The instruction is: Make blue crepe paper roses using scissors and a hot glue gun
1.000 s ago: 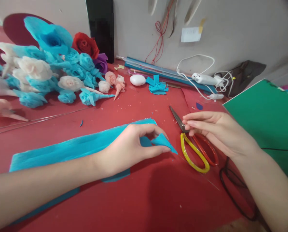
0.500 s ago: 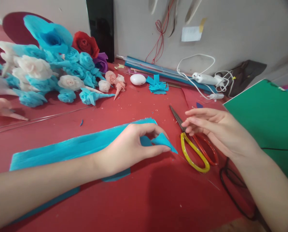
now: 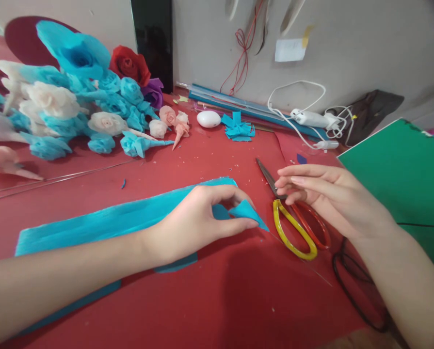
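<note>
Between the thumb and fingers of my left hand [image 3: 202, 223] is a small folded piece of blue crepe paper [image 3: 249, 212], its pointed end aimed right. A thin wire [image 3: 318, 272] runs from near that point under the scissors. Beneath my left hand and forearm lies a long blue crepe paper strip [image 3: 104, 215], partly hidden by the arm. My right hand [image 3: 329, 198] hovers over the scissors [image 3: 295, 230], fingers apart and holding nothing. Those scissors have one yellow and one red handle and lie with blades toward the back.
Blue, white and pink paper flowers [image 3: 104, 116] are heaped at the back left. Behind the strip are a white egg-shaped object [image 3: 208, 118] and cut blue paper pieces [image 3: 237, 127]. White cables [image 3: 311, 116] lie at the back right, near a green board [image 3: 402, 179].
Almost nothing differs. The fingers of my right hand have shifted slightly above the scissors; my left hand keeps its pinch on the blue paper.
</note>
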The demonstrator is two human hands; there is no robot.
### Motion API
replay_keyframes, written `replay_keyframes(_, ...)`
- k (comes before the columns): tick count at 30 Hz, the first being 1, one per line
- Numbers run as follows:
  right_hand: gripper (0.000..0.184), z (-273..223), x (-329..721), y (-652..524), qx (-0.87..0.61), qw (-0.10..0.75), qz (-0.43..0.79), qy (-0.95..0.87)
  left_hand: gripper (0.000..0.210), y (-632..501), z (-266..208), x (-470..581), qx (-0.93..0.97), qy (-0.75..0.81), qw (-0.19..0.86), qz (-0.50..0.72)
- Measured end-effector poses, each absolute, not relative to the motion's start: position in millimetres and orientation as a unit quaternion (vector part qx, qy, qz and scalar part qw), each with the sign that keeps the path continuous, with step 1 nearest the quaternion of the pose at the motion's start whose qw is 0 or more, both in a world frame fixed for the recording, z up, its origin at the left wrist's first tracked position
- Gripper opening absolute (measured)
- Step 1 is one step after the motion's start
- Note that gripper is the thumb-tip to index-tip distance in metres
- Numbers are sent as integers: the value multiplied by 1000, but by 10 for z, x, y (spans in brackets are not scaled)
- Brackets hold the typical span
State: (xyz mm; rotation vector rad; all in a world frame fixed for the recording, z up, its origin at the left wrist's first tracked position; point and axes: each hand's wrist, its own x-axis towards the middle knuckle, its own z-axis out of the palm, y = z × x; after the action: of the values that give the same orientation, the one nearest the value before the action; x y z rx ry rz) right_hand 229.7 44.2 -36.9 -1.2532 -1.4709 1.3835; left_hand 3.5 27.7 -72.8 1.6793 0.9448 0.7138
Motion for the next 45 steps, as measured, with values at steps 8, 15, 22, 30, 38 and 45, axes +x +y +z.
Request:
replay_keyframes(8,25,-346,2309,438,-461,359,544,-602,17,291,-733,36,702,395,516,291)
replay_keyframes(15,28,-334,2293,400,-475,333,528,-620,20,277,-725,26,702,396,517,288)
replay_keyframes(22,29,-389,2258,387,-531,312,452,-645,17,285,-700,39,700,401,516,289)
replay_keyframes(30,26,-406,2258,373,-553,348,346,-673,18,269,-710,31,703,399,514,288)
replay_keyframes(38,19,-270,2131,169,-540,194,372,-730,16,277,-722,33,688,389,539,291)
replay_keyframes(45,16,-276,2055,129,-536,139,459,-695,14,274,-729,40,685,381,536,314)
